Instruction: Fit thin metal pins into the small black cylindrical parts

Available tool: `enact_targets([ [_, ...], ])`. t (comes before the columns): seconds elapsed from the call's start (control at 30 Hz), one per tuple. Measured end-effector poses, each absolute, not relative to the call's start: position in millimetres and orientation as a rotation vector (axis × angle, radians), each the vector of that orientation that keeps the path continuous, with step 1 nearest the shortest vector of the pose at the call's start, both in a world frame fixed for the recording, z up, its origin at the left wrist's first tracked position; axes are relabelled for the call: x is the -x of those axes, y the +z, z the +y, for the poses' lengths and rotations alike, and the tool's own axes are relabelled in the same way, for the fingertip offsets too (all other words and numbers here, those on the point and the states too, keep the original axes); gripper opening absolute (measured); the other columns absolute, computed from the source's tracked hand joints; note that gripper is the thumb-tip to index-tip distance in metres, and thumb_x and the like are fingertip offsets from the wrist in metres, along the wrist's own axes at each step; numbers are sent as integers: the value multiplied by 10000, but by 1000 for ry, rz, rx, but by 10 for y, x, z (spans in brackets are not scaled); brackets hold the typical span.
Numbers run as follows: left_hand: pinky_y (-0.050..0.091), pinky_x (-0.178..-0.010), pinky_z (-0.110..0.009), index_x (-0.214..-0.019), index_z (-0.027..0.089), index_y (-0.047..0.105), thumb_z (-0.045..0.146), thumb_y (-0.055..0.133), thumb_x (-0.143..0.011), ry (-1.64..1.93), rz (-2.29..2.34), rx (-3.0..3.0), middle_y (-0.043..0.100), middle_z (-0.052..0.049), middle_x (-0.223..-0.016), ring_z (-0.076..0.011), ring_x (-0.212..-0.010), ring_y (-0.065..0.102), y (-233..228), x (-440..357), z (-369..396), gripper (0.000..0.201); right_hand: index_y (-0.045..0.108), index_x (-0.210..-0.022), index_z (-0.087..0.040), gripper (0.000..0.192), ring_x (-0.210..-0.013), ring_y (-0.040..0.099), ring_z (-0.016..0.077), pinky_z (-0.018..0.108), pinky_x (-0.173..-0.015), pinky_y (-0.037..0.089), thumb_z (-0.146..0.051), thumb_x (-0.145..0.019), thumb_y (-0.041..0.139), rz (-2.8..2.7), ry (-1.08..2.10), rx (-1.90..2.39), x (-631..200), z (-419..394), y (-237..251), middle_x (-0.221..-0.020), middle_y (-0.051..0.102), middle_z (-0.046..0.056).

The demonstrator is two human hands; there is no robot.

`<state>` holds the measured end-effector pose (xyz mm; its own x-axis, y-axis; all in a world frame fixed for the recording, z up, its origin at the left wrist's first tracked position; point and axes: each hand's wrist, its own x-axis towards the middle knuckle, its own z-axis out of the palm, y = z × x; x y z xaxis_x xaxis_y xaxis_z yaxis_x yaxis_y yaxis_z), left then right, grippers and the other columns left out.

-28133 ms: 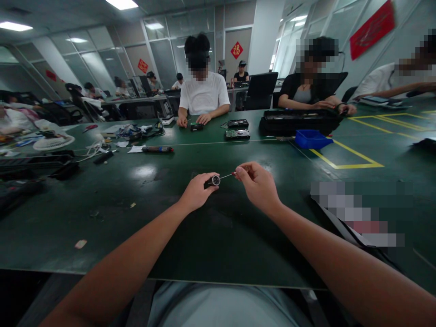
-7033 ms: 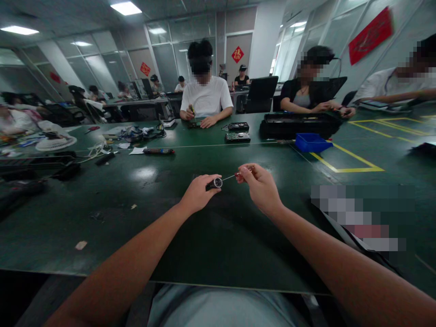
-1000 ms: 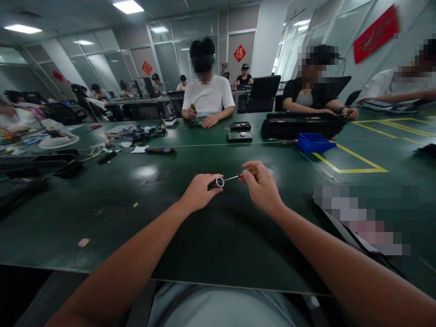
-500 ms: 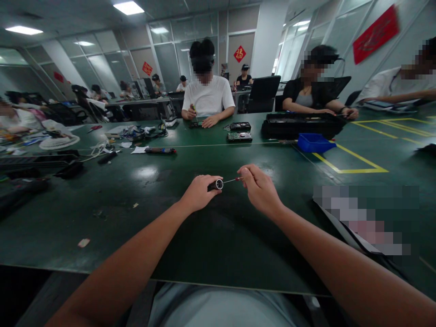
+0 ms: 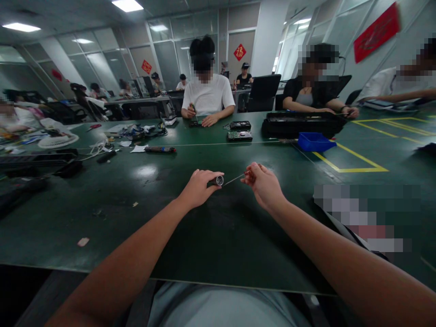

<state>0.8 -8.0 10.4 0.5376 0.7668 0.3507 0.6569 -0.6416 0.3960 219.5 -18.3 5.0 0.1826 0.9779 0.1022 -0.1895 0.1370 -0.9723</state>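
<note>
A: What is seen first?

B: A wide dark green table (image 5: 102,213) is seen, filling most of the view. At one o'clock on it, a long black plastic tray (image 5: 299,123) is laid, and a small blue plastic bin (image 5: 314,141) is set just beside it, nearer in. At twelve o'clock, two flat black circuit boxes (image 5: 240,130) are placed near a person in a white shirt (image 5: 208,95). At eleven o'clock, a slim dark pen-shaped tool (image 5: 159,149) is laid flat.

A: What is held in the hands?

B: A small black metal tube with a shiny round end (image 5: 217,180) is gripped in the left hand (image 5: 197,187), just left of the middle of the table. The fingers are curled around it, with the thumb on top, and the shiny end is turned toward three o'clock.

A: And the other hand?

B: A thin screwdriver with a silver shaft and a red handle (image 5: 235,178) is pinched in the fingertips of the right hand (image 5: 264,186). Its tip is pointed at nine o'clock, right at the shiny end of the tube. The two hands are kept close together, just above the table.
</note>
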Motion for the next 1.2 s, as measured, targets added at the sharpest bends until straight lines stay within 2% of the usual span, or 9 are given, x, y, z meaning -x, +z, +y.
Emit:
enact_targets([
  [0.3, 339, -1057, -493, -1287, 279, 607, 295, 642, -900, 661, 1233, -2556, 674, -53, -1159, -245, -1105, 578, 73, -22, -76, 388, 581, -890, -213, 264, -696, 601, 159, 347, -715, 543, -474, -898, 542, -1167, 892, 1070, -2168, -258, 87, -793, 617, 29],
  [0.63, 432, -959, -404, -1254, 239, 627, 290, 675, -877, 722, 1203, -2541, 688, -51, -1187, -237, -1068, 604, 38, -28, -87, 383, 628, -905, -187, 279, -713, 650, 179, 353, -714, 504, -452, -919, 543, -1382, 733, 1150, -2141, -381, 189, -769, 687, 43],
  [0.83, 432, -964, -405, -1235, 235, 641, 270, 706, -853, 740, 1221, -2531, 694, -42, -1185, -237, -1066, 608, 26, -35, -94, 389, 617, -720, -206, 354, -563, 597, 173, 325, -591, 430, -533, -857, 620, -1532, 526, 1373, -2160, -467, 313, -610, 654, 19],
  [1.0, 442, -943, -402, -1222, 222, 647, 262, 698, -859, 734, 1244, -2521, 699, -49, -1165, -234, -1045, 609, 36, -45, -104, 369, 615, -935, -206, 171, -716, 645, 188, 316, -641, 460, -364, -901, 560, -1621, 496, 1177, -2164, -438, 227, -788, 682, 37],
  [1.07, 443, -945, -403, -1223, 222, 647, 257, 701, -856, 732, 1240, -2528, 698, -51, -1161, -236, -1041, 608, 31, -44, -102, 373, 601, -991, -208, 157, -750, 645, 187, 310, -654, 461, -325, -900, 551, -1646, 487, 1134, -2163, -444, 206, -834, 678, 40],
  [1.13, 442, -953, -405, -1230, 228, 643, 257, 700, -857, 737, 1225, -2536, 696, -49, -1164, -235, -1041, 609, 23, -41, -98, 379, 604, -964, -213, 158, -714, 631, 179, 304, -640, 449, -348, -920, 534, -1672, 481, 1153, -2163, -460, 209, -792, 663, 27],
  [1.2, 443, -954, -408, -1228, 237, 643, 262, 701, -857, 739, 1218, -2538, 696, -46, -1160, -235, -1037, 610, 15, -37, -93, 377, 609, -876, -219, 240, -640, 600, 170, 305, -610, 422, -405, -956, 480, -1691, 455, 1211, -2162, -479, 226, -700, 628, 11],
])
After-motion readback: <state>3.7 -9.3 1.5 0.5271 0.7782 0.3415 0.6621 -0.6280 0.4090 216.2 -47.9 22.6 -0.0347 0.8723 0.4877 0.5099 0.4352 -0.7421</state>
